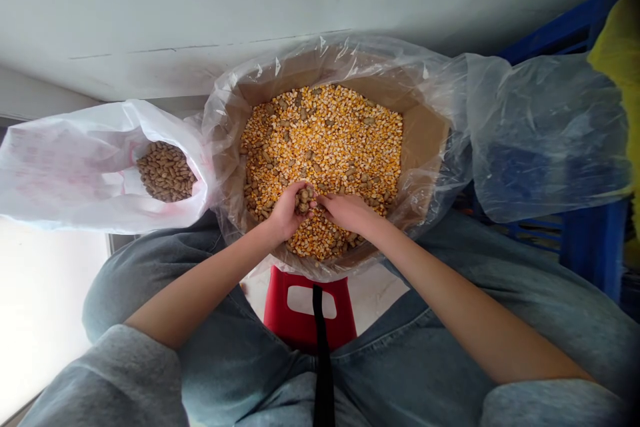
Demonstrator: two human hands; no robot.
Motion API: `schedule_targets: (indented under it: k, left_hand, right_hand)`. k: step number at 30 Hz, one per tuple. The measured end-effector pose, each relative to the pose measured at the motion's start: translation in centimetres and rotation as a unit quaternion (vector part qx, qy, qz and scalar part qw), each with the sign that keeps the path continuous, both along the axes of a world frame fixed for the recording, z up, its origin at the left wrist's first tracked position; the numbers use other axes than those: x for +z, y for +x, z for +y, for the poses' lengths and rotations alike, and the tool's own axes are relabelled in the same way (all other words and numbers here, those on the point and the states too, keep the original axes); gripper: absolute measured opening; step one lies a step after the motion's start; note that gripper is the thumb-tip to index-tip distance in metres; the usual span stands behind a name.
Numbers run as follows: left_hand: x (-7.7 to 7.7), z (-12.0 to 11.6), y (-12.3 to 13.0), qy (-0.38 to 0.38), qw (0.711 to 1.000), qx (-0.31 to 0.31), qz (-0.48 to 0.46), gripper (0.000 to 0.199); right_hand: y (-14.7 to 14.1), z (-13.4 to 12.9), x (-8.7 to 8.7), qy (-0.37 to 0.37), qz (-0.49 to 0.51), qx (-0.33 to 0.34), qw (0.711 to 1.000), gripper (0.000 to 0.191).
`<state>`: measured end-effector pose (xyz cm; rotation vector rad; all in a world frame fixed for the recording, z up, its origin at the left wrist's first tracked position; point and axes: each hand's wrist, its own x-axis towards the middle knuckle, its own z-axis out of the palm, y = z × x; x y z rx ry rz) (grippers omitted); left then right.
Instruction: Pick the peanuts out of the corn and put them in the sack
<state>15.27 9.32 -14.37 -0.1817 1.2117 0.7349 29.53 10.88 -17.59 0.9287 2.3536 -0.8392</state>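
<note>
Above a cardboard box [425, 127] lined with a clear plastic bag [545, 140], both hands sit low over a heap of yellow corn kernels [325, 133] dotted with brown beans [369, 121]. The left hand [286, 213] curls shut around a small clutch of those beans, a few showing between its fingers. The right hand [347, 212] lies palm down at the heap's near edge, fingers together and just beside the left hand; whether it closes on anything, I cannot tell.

Touching the box's left rim, a white plastic bag [85, 173] gapes open around a pile of sorted-looking beans [166, 172]. Its pink printing is too faint to read. Past the near edge of the box, a red plastic stool [310, 310] stands on a pale floor [373, 300], and a black strap [323, 353] hangs over blue jeans [235, 373]. A pale grey wall [200, 13] rises beyond the box. Off to the right sit a blue plastic crate [593, 247] and a yellow bag [620, 60], with the liner's loose end draped toward them.
</note>
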Motion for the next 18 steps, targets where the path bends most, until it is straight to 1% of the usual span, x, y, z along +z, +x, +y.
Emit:
schedule_targets:
  k: [5, 7, 9, 12, 14, 15, 17, 18]
  left_hand:
    - [0.0, 0.0, 0.0, -0.007, 1.000, -0.005, 0.010, 0.012]
    - [0.0, 0.0, 0.0, -0.007, 1.000, -0.005, 0.012, 0.012]
    - [-0.1, -0.1, 0.0, -0.007, 1.000, -0.003, 0.013, 0.012]
    - [-0.1, 0.0, 0.0, -0.013, 1.000, -0.002, 0.019, 0.012]
    - [0.0, 0.0, 0.0, -0.023, 0.999, -0.001, 0.029, 0.012]
    - [0.0, 0.0, 0.0, -0.028, 0.999, -0.001, 0.035, 0.012]
    - [0.0, 0.0, 0.1, -0.037, 0.998, -0.003, 0.043, 0.012]
    - [0.0, 0.0, 0.1, -0.040, 0.998, -0.004, 0.045, 0.012]
  right_hand:
    - [0.0, 0.2, 0.0, 0.007, -0.005, 0.003, 1.000, 0.023]
    - [0.1, 0.4, 0.2, 0.014, -0.006, -0.010, 1.000, 0.022]
    - [0.0, 0.7, 0.4, 0.028, -0.005, -0.041, 0.999, 0.021]
    - [-0.1, 1.3, 1.1, 0.048, 0.032, -0.123, 0.991, 0.020]
    - [-0.3, 1.7, 1.7, 0.047, 0.108, -0.199, 0.973, 0.018]
    - [-0.4, 1.9, 2.1, 0.039, 0.160, -0.240, 0.957, 0.017]
    - [-0.6, 2.3, 2.9, 0.001, 0.266, -0.311, 0.913, 0.017]
    - [-0.7, 2.5, 3.3, -0.027, 0.308, -0.334, 0.890, 0.018]
